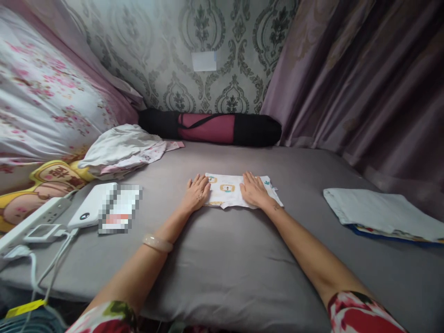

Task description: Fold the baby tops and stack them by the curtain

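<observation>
A small white cloth with lion prints [227, 190] lies folded flat on the grey bed sheet [222, 259], in the middle of the view. My left hand [196, 191] rests on the cloth's left edge, fingers stretched out flat. My right hand [254, 189] lies palm down on its right half, fingers spread. Neither hand grips anything. A pale bangle sits on my left wrist.
A pile of white and pink garments [121, 150] lies at the back left. A rolled pink mat in a black bag [211, 128] lies along the wall. Folded pale cloths [381, 210] sit at the right. A white power bank [90, 206], power strip and cables crowd the left edge.
</observation>
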